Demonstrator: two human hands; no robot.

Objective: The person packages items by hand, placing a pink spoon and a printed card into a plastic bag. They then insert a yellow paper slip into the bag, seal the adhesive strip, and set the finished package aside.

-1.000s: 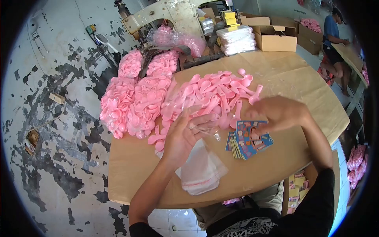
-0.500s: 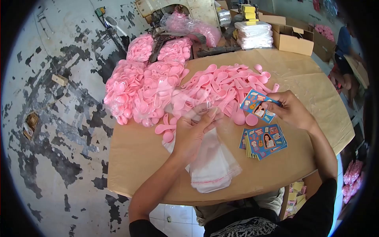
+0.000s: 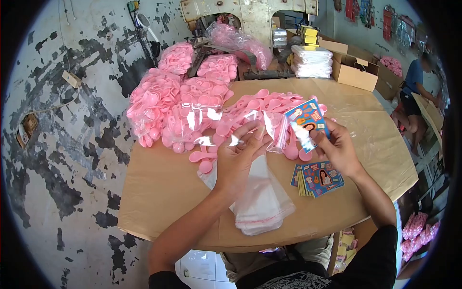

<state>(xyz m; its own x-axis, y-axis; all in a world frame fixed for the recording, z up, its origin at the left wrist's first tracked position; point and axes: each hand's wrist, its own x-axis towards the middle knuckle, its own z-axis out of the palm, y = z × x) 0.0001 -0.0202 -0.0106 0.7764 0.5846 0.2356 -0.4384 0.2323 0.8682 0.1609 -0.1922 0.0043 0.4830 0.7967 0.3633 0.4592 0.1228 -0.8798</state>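
Note:
My left hand pinches a clear plastic bag, which lies sideways across my fingers, its right end near the card. Between the thumb and fingers of my right hand is a blue printed card, tilted, its lower left corner close to that end of the bag. Below this hand, a stack of similar cards rests on the table. Under my left wrist lies a stack of clear bags. Loose pink spoons are heaped just beyond both hands.
Large clear bags of pink spoons crowd the brown-covered table at its left back. Behind it stand white plastic packs and an open cardboard box. Another person sits at the far right.
The bag, blurred before, now shows clearly, stretched sideways across my left fingers. My right hand has brought the card left, closer to the bag. The view has tilted up slightly.

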